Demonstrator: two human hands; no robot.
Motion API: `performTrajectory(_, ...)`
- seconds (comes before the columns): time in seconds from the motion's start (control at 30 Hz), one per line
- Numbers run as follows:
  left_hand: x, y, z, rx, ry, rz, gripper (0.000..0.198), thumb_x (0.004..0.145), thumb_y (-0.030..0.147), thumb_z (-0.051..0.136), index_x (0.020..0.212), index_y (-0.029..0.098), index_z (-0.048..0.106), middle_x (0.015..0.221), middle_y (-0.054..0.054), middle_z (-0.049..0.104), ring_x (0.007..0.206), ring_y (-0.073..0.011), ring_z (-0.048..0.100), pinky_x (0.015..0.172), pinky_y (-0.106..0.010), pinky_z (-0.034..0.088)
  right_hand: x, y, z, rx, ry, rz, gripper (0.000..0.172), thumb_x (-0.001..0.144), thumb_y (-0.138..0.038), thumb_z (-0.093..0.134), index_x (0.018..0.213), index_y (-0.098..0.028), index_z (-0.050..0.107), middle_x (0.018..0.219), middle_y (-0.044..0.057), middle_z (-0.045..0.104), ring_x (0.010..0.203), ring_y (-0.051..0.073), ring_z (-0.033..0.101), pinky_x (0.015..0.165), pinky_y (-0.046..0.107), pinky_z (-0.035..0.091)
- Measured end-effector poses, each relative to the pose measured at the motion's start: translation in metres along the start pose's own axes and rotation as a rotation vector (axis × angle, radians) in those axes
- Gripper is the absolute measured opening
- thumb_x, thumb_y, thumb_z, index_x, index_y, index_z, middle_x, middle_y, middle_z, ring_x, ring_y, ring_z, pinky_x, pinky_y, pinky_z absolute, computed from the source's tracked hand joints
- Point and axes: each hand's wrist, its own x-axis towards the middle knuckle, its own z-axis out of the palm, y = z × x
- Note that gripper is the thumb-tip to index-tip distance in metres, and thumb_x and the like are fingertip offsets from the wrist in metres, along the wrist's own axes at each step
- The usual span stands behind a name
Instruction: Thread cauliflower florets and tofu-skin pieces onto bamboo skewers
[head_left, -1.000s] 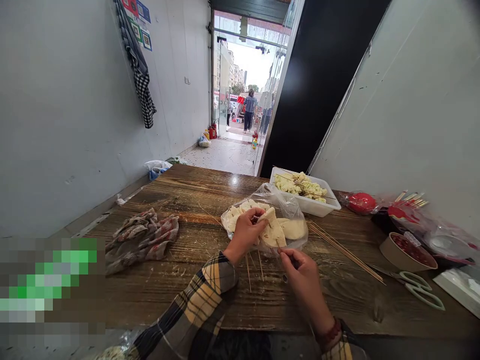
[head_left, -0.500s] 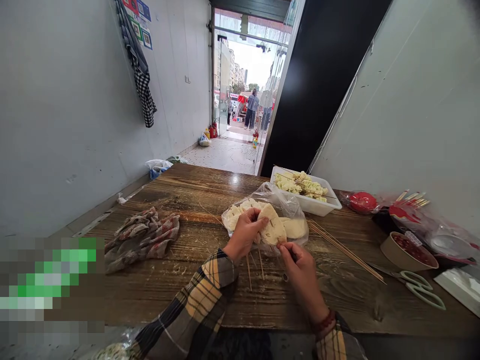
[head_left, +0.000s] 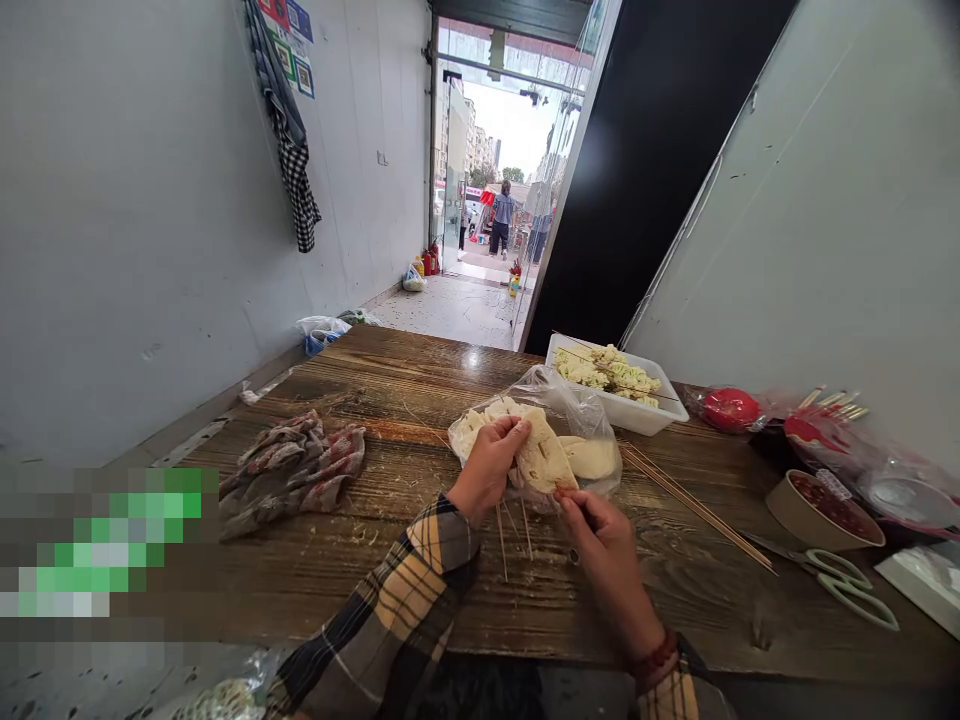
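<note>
A flat, pale-yellow slice of food [head_left: 544,458] with small slits is held up over the table; its exact kind is unclear. My left hand [head_left: 489,465] is closed on its left edge, thumb across the front. At the lower right corner, the fingertips of my right hand [head_left: 606,545] pinch it; whether a skewer is between them too is hard to tell. Behind it lies a clear plastic bag [head_left: 559,388] with more pale slices [head_left: 589,458]. Thin wooden skewers [head_left: 502,545] stick out towards me below my left hand.
Loose skewers [head_left: 701,508] lie right of the bag, near green-handled scissors [head_left: 851,590]. A white tray [head_left: 637,413] holds skewered cauliflower [head_left: 607,372]. A bowl [head_left: 817,515] of red contents stands far right. A crumpled cloth [head_left: 300,475] lies left on the wooden table [head_left: 420,590].
The camera view has shifted slightly, so the scene sits a little further right. The slice has turned slightly to face me more, with both hands still on it.
</note>
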Motion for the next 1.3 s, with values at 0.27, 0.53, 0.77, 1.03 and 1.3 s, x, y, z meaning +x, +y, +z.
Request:
performTrajectory(0.27, 0.003, -0.005, -0.003, -0.054, -0.030, -0.071, 0.034, 0.057, 0.040, 0.080, 0.075, 0.012, 0.069, 0.065, -0.002, 0.065, 0.059, -0.0118, 0.058, 0.056, -0.023, 0.046, 0.001, 0.006, -0.006, -0.009, -0.011, -0.037, 0.025, 0.090, -0.037, 0.053, 0.085, -0.019, 0.070, 0.087, 0.005, 0.071, 0.083, 0.019, 0.063, 0.077, 0.029, 0.044)
performTrajectory(0.53, 0.004, -0.009, -0.005, -0.094, -0.005, -0.119, 0.037, 0.055, 0.038, 0.082, 0.077, 0.012, 0.071, 0.068, -0.003, 0.067, 0.061, -0.0128, 0.059, 0.057, -0.023, 0.047, 0.004, 0.007, -0.005, -0.034, -0.010, -0.047, 0.027, 0.090, -0.038, 0.051, 0.086, -0.018, 0.069, 0.087, 0.005, 0.070, 0.084, 0.019, 0.062, 0.077, 0.030, 0.044)
performTrajectory(0.77, 0.003, -0.006, -0.002, -0.086, 0.028, -0.107, 0.038, 0.052, 0.037, 0.083, 0.076, 0.011, 0.071, 0.065, -0.002, 0.065, 0.058, -0.0116, 0.058, 0.052, -0.021, 0.045, 0.005, 0.003, -0.003, -0.089, -0.015, -0.025, 0.029, 0.090, -0.040, 0.050, 0.085, -0.018, 0.067, 0.084, 0.004, 0.068, 0.079, 0.019, 0.060, 0.072, 0.029, 0.043)
performTrajectory(1.03, 0.000, -0.003, 0.001, -0.075, 0.025, -0.090, 0.040, 0.050, 0.039, 0.083, 0.077, 0.011, 0.072, 0.066, -0.003, 0.068, 0.056, -0.0114, 0.058, 0.051, -0.021, 0.044, 0.012, -0.005, -0.001, -0.123, -0.018, -0.057, 0.031, 0.090, -0.040, 0.049, 0.080, -0.017, 0.068, 0.079, 0.004, 0.068, 0.074, 0.018, 0.059, 0.069, 0.028, 0.042)
performTrajectory(1.3, 0.001, -0.005, 0.001, -0.095, -0.018, -0.071, 0.034, 0.058, 0.036, 0.082, 0.078, 0.011, 0.071, 0.068, -0.004, 0.069, 0.059, -0.0122, 0.060, 0.055, -0.021, 0.046, 0.016, -0.011, 0.000, 0.091, -0.048, 0.141, 0.033, 0.083, -0.047, 0.057, 0.073, -0.016, 0.065, 0.052, -0.003, 0.053, 0.047, 0.012, 0.044, 0.048, 0.024, 0.034)
